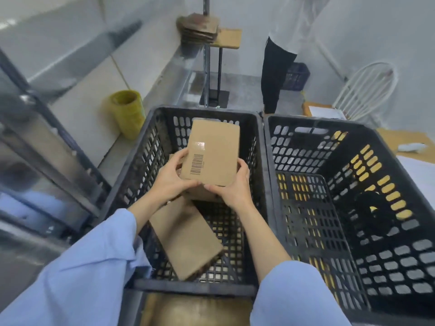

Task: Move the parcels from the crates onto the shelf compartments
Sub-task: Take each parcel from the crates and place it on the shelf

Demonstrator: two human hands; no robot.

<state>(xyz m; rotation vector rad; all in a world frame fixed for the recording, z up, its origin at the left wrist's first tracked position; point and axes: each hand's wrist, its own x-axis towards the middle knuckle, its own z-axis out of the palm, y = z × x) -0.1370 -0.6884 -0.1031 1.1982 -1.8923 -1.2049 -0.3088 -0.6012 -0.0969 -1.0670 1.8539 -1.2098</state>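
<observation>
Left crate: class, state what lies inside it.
The left hand and right hand grip a barcoded parcel over the left crate; a second parcel lies on its floor. Anything beneath the held parcel is hidden.

1. Upper parcel (pixel 213 151): smooth, matt brown cardboard, with a glossy patch of clear tape just above its barcode.
2. Lower parcel (pixel 186 238): the same matt cardboard, rough and fibrous along its near edge.
3. Left crate (pixel 143 165) and right crate (pixel 386 231): black perforated plastic, dull and scuffed.
4. Sleeves (pixel 82 278): pale blue cloth, soft and creased.
5. Shelf frame (pixel 58 165): grey metal with a dull sheen.
6. Yellow roll (pixel 128 111): glossy plastic film.
</observation>
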